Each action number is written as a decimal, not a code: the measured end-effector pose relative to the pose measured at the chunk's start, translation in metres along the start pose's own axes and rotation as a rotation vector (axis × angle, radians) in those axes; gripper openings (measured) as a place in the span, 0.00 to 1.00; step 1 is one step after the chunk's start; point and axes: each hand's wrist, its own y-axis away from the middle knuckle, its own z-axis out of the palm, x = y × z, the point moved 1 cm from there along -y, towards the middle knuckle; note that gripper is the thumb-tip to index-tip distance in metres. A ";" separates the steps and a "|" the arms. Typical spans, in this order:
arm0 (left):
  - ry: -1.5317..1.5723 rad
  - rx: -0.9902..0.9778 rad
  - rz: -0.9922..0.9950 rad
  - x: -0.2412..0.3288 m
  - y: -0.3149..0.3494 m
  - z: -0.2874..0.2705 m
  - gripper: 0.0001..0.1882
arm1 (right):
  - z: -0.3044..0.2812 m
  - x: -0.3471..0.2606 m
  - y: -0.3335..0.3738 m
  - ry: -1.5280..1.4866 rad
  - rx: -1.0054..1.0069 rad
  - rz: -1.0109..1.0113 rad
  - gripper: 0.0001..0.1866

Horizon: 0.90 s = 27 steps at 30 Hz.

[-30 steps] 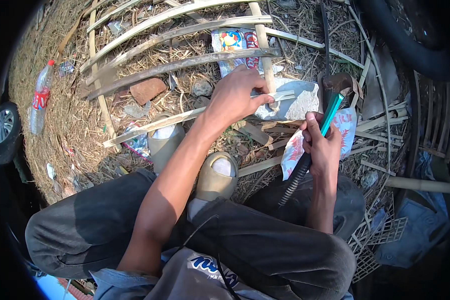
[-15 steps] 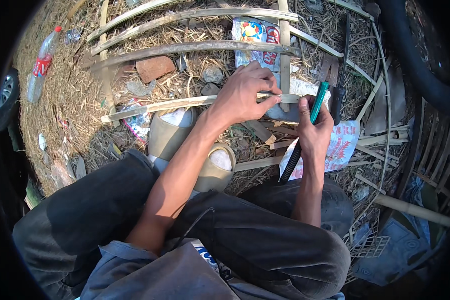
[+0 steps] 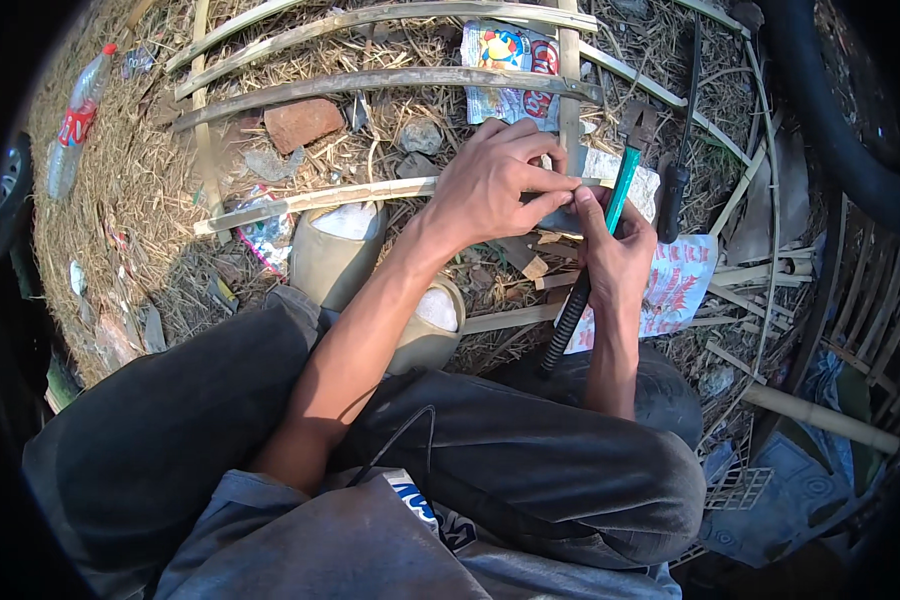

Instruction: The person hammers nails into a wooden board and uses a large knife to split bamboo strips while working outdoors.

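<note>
My left hand (image 3: 495, 188) reaches over a light bamboo strip (image 3: 320, 204), its thumb and forefinger pinched together near the strip's right end. Whatever small thing lies between those fingertips, if any, is too small to make out. My right hand (image 3: 618, 255) grips a claw hammer (image 3: 624, 185) with a green shaft and black ribbed grip, its metal head pointing away from me. The right thumb and fingertips meet the left fingertips at the strip. Beneath them, a crosswise bamboo slat (image 3: 569, 85) runs away from me, partly hidden by my hands.
More curved bamboo strips (image 3: 390, 82) lie across the slats beyond my hands. A red brick (image 3: 303, 125) and grey stones sit among straw. My sandalled feet (image 3: 338, 250) are close below the strip. A black-handled tool (image 3: 674, 195) lies right, a plastic bottle (image 3: 74, 125) far left.
My right hand has moved slightly left, bringing its fingertips against the left ones. The hammer has shifted left with it. The left hand stays pinched at the strip.
</note>
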 end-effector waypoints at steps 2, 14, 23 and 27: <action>0.012 0.007 -0.023 -0.001 0.001 -0.001 0.11 | 0.001 0.003 0.000 -0.021 -0.015 -0.013 0.08; -0.045 0.042 -0.064 0.003 0.001 0.002 0.04 | 0.001 -0.006 -0.004 -0.146 -0.030 0.178 0.12; -0.012 -0.046 -0.079 0.004 -0.002 0.001 0.06 | -0.002 -0.011 -0.005 -0.187 -0.068 0.186 0.12; -0.036 0.036 -0.121 -0.001 0.000 0.007 0.05 | -0.001 -0.012 -0.004 -0.195 -0.066 0.203 0.12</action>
